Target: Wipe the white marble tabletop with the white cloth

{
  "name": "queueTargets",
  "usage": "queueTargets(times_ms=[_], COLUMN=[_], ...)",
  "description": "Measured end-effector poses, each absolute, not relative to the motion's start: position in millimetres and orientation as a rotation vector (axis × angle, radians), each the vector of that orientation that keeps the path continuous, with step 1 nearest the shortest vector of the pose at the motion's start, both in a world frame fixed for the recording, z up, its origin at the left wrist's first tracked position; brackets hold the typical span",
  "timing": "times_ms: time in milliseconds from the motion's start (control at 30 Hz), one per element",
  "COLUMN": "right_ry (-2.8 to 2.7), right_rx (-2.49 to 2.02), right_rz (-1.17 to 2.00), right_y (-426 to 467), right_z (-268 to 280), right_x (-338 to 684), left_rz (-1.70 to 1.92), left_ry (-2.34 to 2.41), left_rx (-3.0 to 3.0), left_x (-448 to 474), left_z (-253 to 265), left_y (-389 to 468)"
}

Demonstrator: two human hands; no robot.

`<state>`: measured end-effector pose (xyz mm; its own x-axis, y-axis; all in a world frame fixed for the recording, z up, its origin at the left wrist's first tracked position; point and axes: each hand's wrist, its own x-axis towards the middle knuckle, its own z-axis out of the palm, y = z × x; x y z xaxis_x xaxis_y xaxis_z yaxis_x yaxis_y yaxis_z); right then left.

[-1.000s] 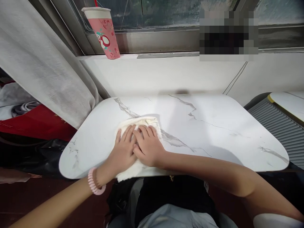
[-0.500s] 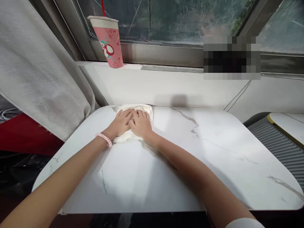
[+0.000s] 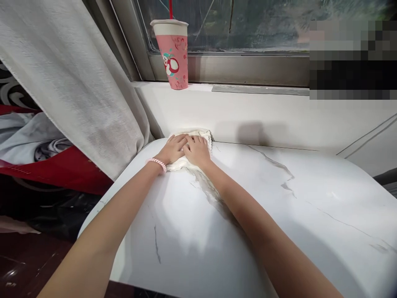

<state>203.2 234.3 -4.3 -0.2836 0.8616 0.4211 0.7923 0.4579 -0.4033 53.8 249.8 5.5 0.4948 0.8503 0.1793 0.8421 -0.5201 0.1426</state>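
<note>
A cream-white cloth [image 3: 176, 165] with a scalloped edge lies at the far side of the white marble-patterned table [image 3: 192, 231], its back edge bunched against the wall. My left hand [image 3: 172, 150], with a pink coiled band [image 3: 157, 162] at the wrist, rests flat on the cloth with fingers stretched. Beside it my right hand [image 3: 197, 151] also presses flat on the cloth, fingers spread forward. The two hands touch where their fingers meet. Neither hand is closed around the cloth, and part of it is hidden under them.
A pink paper cup [image 3: 173, 58] with a red straw stands on the window sill above the cloth. A grey curtain [image 3: 93, 82] hangs at the table's left edge. Red and grey fabrics [image 3: 83, 169] lie beyond it. A thin cable [image 3: 366, 132] runs down the wall at right.
Both hands have pushed the cloth a little farther away, up against the wall. The view has turned left, so the cup and table appear farther right.
</note>
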Motion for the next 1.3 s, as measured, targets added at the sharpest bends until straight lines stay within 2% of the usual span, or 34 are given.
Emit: queueTargets(times_ms=[300, 567, 1000, 1300], right_ry=[-2.149, -2.203, -2.348, -2.370], right_rx=[-1.295, -1.212, -1.029, -1.016], right_rz=[0.119, 0.142, 0.284, 0.368], right_y=[201.2, 113.3, 14.0, 19.9], right_z=[-5.9, -3.6, 1.5, 5.4], right_x=[183.3, 158.4, 114.1, 104.9], left_rz=[0.364, 0.324, 0.329, 0.202], left_ry=[1.532, 1.444, 1.659, 1.688], left_rx=[2.678, 2.693, 2.682, 2.624], left_x=[29.6, -3.4, -60.2, -69.7], left_z=[6.8, 14.1, 8.3, 12.4], left_y=[214.6, 126.8, 3.8, 7.2])
